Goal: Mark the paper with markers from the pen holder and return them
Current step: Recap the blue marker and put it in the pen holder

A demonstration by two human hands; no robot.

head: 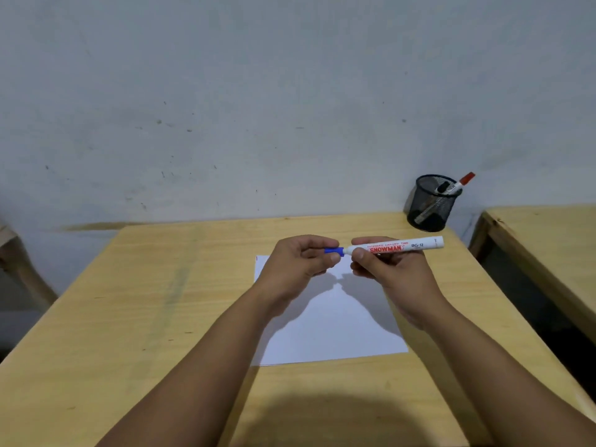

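Note:
Above the white paper [325, 330] I hold a white marker [403, 246] level, its blue cap [333, 251] pointing left. My right hand [383, 269] grips the barrel. The fingers of my left hand [298, 261] are closed around the blue cap, which sits on the marker's end. A small red mark [257, 259] shows at the paper's far left corner. The black mesh pen holder [430, 204] stands at the desk's far right corner with a red-capped marker [464, 180] and a black-capped marker [442, 188] in it.
The wooden desk [161, 301] ends at a grey wall behind. A second wooden table [548, 233] stands to the right across a dark gap. Part of a wooden piece of furniture [13, 253] shows at the left edge.

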